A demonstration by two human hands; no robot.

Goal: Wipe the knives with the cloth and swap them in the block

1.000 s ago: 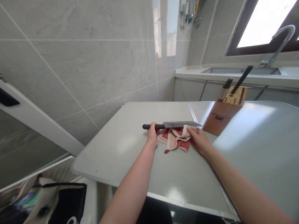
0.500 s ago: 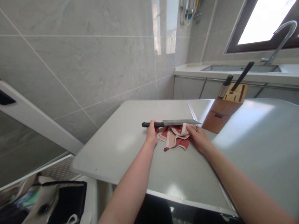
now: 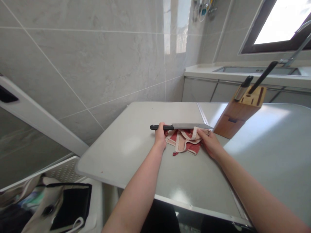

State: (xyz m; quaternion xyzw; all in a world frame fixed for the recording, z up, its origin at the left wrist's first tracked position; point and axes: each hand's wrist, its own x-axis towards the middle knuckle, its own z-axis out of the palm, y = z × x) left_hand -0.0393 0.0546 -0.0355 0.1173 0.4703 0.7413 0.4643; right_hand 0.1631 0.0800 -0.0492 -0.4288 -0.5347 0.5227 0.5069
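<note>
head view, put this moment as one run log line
left hand: gripping knife by handle | right hand: holding red-and-cream cloth near knife's tip | knife block: on table, right of knife

Left hand (image 3: 160, 136), right hand (image 3: 210, 142) — bare, like both forearms (image 3: 139, 187) — black clothing (image 3: 160, 218) below.

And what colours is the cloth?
The cloth is red and pale peach with cream edging, seen in the head view.

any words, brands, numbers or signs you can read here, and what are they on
None can be read.
Knife: no lettering can be made out.
Cloth: none visible.
Knife block: none visible.
Wall fixture: too blurred to read.
Sink: small dark marks, too small to tell.
</note>
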